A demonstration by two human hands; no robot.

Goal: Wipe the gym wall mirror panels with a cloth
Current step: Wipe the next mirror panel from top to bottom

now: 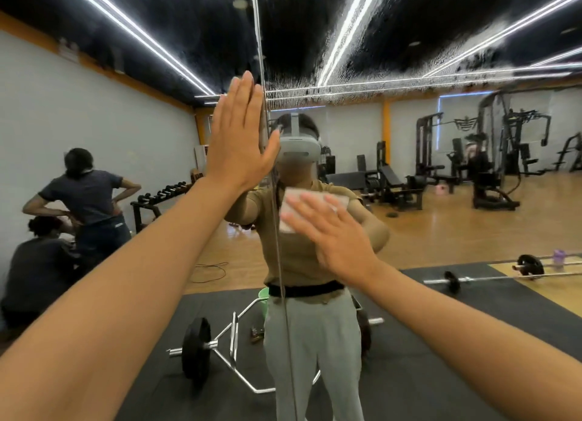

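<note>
The wall mirror fills the view, with a vertical seam (277, 231) between the left panel (126, 130) and the right panel (441, 231). My left hand (239, 137) lies flat against the glass just left of the seam, fingers straight and pointing up. My right hand (333, 231) presses a white cloth (289, 212) onto the right panel with straight, spread fingers. The cloth sticks out above and to the left of the fingers. The upper part of the right panel looks smeared and speckled.
The mirror reflects me standing close to it, two people (78, 206) at the left, a dumbbell rack (163, 197), a hex bar with plates (233, 342) on black mats, a barbell (491, 275) and weight machines (491, 156) on a wooden floor.
</note>
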